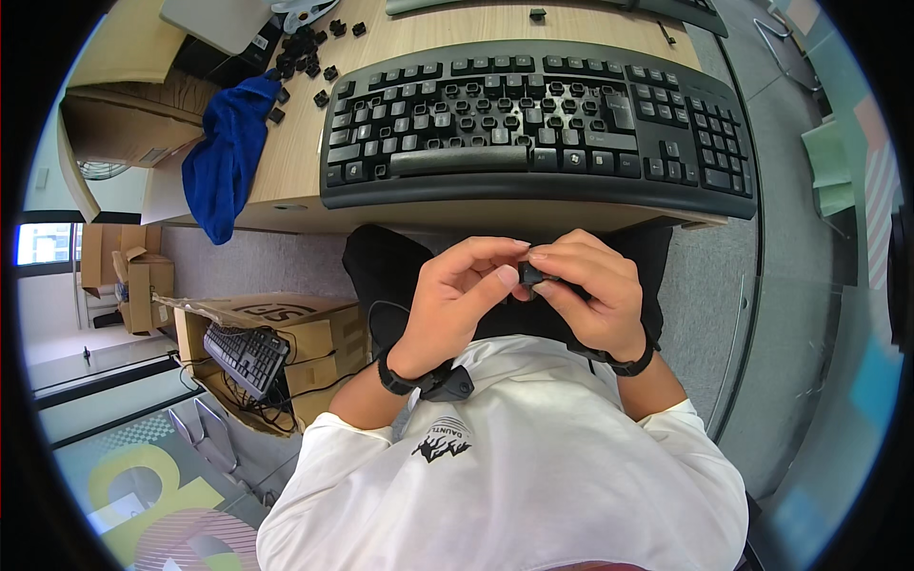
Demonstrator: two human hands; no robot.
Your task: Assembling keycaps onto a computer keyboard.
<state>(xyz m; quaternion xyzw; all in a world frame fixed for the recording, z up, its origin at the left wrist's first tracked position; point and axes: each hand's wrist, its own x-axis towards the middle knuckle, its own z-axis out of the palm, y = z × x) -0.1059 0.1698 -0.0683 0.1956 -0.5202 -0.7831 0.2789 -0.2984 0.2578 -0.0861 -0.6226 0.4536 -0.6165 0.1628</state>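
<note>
Above my lap, in front of the desk edge, my two hands meet at a small black keycap (529,274). My right hand (598,284) pinches it between thumb and fingers. My left hand (459,290) closes in from the other side, its thumb tip against the keycap and its fingers curled. On the desk beyond them lies a black keyboard (457,187); many keys in its middle lack caps, leaving bare sockets, while the right-hand block looks capped. Loose black keycaps (303,49) are heaped at the desk's far left.
A blue cloth (228,152) hangs over the desk's left edge. Left of my legs, a cardboard box (328,347) holds another keyboard (249,360) and tangled cables. A single keycap (537,14) lies behind the large keyboard. More boxes (143,285) stand at far left.
</note>
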